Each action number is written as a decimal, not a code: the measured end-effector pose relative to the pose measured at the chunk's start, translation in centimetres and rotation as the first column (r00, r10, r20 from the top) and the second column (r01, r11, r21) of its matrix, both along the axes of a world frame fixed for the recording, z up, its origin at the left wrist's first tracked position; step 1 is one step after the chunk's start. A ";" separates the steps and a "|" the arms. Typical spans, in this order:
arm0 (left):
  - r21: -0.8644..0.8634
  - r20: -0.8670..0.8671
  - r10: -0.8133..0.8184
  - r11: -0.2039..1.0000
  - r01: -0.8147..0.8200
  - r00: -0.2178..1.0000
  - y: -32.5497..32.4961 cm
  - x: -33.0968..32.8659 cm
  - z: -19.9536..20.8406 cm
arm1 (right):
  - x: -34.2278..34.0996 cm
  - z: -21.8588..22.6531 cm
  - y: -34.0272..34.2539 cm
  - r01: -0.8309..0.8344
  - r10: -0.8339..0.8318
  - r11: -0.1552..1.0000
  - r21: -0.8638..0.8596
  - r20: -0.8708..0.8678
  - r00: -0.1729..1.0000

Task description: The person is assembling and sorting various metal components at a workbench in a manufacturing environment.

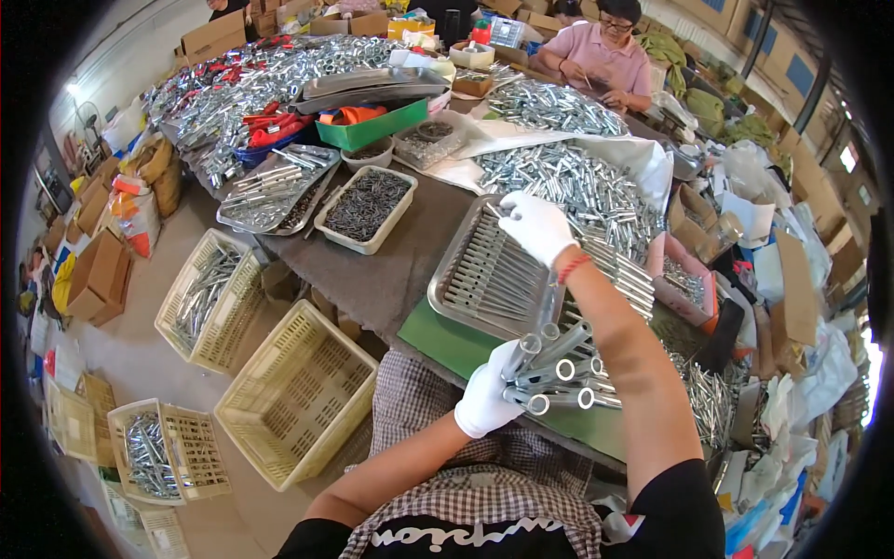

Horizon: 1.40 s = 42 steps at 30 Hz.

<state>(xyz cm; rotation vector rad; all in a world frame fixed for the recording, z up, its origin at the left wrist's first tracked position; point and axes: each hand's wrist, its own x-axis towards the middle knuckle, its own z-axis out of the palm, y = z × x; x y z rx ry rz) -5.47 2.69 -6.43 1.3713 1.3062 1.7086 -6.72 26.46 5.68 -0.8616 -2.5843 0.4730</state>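
White-gloved, the left hand (489,396) is closed around a bundle of steel tubes (549,374), fingers wrapped about their sides; taking the metal tray (477,322) as the clock's centre, that bundle sits at 5 o'clock, over the green board (424,328); the tubes are perhaps gripped together so that one hand can carry several, with many of their open ends turned up toward the eyes.

The right hand (537,228) is at 1 o'clock, its fingers bent over the upper end of the slim metal rods (503,270); whether the fingertips pinch a rod or merely rest there, I cannot tell; the rods lie side by side across the tray, a layout that probably keeps each end easy to reach.

A loose heap of metal tubes (559,191) spreads farther out at 1 o'clock, and a cream tub of dark screw-like pieces (368,210) stands at 10, both seemingly set close for short reaches; a pink bin (684,279) is at 3, a yellow plastic crate (298,401) on the floor at 8.

White script lettering (456,536) crosses the black shirt at 6 o'clock, partly covered by the checked apron (410,410); I can make out no label on the tubes or rods.
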 end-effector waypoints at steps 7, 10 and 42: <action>0.112 -0.003 -0.003 0.994 0.003 1.000 -1.0 -0.3 2.3 | 9.5 11.7 -9.1 -0.375 -0.073 0.784 -0.495 -0.673 0.736; 0.013 -0.053 -0.066 0.998 0.067 0.996 -0.6 -0.4 2.2 | 12.2 13.1 -12.2 -0.398 -0.052 0.805 -0.440 -0.721 0.691; 0.035 -0.240 0.012 0.999 -0.004 0.971 -0.6 0.0 3.7 | 13.5 8.1 -15.0 -0.161 0.135 0.986 -0.043 -0.363 0.922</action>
